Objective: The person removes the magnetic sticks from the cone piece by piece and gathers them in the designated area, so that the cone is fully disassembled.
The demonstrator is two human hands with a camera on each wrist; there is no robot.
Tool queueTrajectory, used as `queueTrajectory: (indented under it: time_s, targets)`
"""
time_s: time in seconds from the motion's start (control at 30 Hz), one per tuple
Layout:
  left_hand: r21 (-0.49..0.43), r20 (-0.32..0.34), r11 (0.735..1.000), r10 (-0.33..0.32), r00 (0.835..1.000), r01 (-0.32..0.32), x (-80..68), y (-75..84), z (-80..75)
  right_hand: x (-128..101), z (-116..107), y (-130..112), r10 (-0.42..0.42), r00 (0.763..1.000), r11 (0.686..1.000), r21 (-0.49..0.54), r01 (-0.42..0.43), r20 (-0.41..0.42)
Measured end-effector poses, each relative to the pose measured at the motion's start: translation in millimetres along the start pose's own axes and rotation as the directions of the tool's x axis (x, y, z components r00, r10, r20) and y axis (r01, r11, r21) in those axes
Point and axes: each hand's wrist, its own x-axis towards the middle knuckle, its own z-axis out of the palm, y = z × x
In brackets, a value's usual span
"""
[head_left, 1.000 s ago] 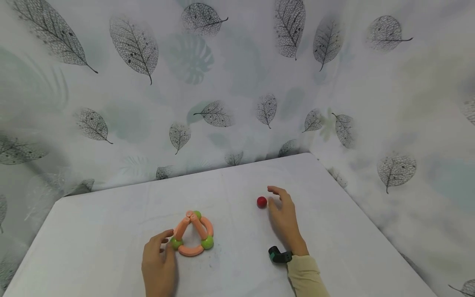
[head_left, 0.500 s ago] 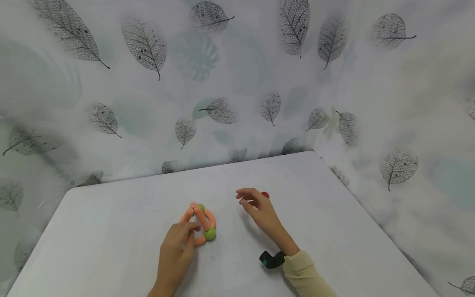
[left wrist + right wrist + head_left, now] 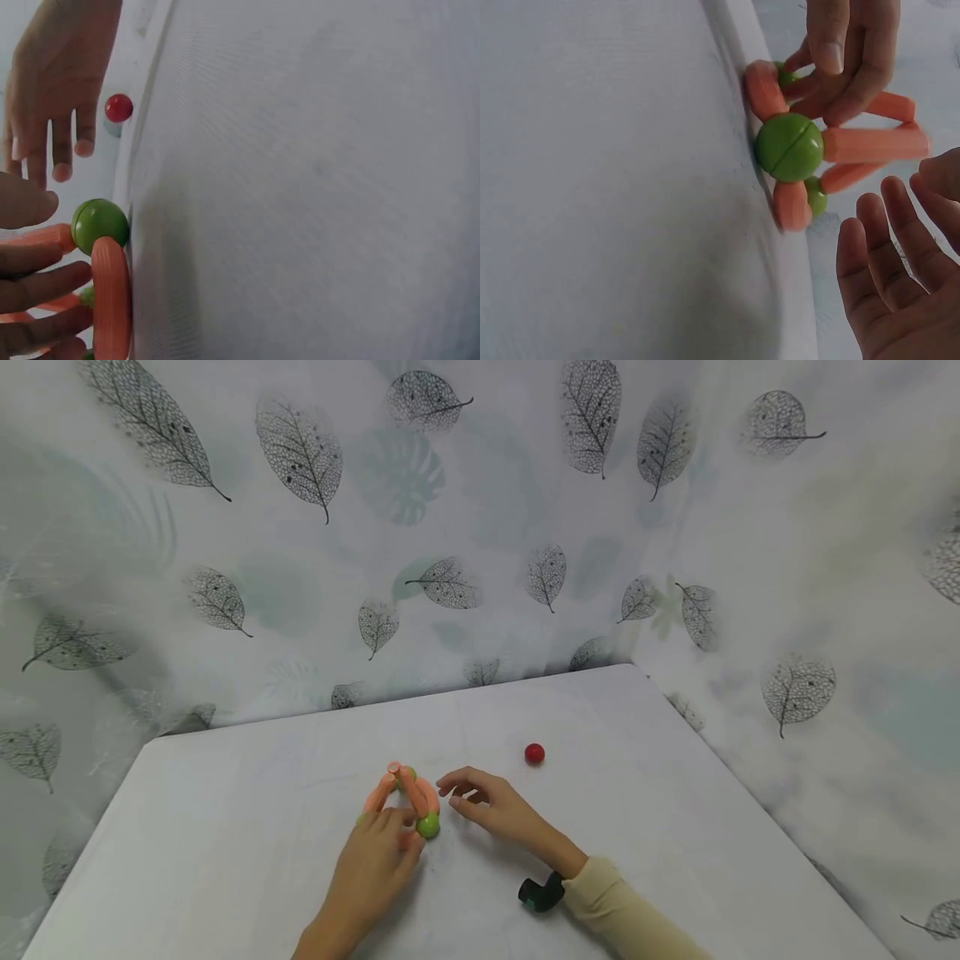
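Note:
A toy of curved orange sticks (image 3: 384, 793) joined by green balls (image 3: 428, 827) stands on the white table (image 3: 225, 827) near its middle. My left hand (image 3: 393, 822) grips the toy's near side, fingers curled round the sticks (image 3: 870, 105). My right hand (image 3: 457, 793) hovers just right of the toy, its fingers loosely spread and holding nothing. In the right wrist view its palm (image 3: 900, 292) faces the large green ball (image 3: 789, 147). A small red ball (image 3: 534, 754) lies alone behind and to the right of the right hand. It shows again as the red ball (image 3: 118, 108) in the left wrist view.
Leaf-patterned cloth walls (image 3: 480, 527) close off the table at the back and right. A black and green wrist device (image 3: 536, 893) sits on the right forearm above a beige sleeve (image 3: 630, 918).
My right hand has left the red ball and moved left to just beside the toy. My left hand has slid forward from the toy's left corner and taken hold of its sticks.

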Motion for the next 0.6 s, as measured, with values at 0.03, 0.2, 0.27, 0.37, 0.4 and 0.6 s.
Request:
queueTrajectory:
  time_s: [0.03,0.2,0.27,0.37,0.4,0.6]
  targets:
    - [0.012,0.021,1.000,-0.007,1.000,0.007,0.6,-1.3,1.5,1,3,1,0.002,1.000,1.000,0.005,-0.003,0.015]
    - [0.071,0.105,0.997,-0.019,0.994,0.012,4.3,-7.5,8.4,4,13,7,0.001,0.999,0.998,0.068,-0.005,0.054]
    - [0.081,0.134,0.997,-0.025,0.991,0.015,5.5,-9.2,11.0,4,16,10,-0.001,0.999,0.995,0.097,-0.004,0.051]
    - [0.074,0.169,0.997,-0.035,0.985,0.023,7.4,-11.1,13.8,4,18,14,0.008,0.999,0.991,0.132,-0.013,0.037]
    - [0.075,0.176,0.997,-0.034,0.984,0.022,8.0,-11.7,14.4,4,18,15,0.016,0.999,0.990,0.141,-0.021,0.034]
    - [0.047,0.144,0.999,0.021,0.989,-0.028,9.4,-17.9,22.6,0,19,25,0.069,0.997,0.982,0.176,-0.071,0.020]
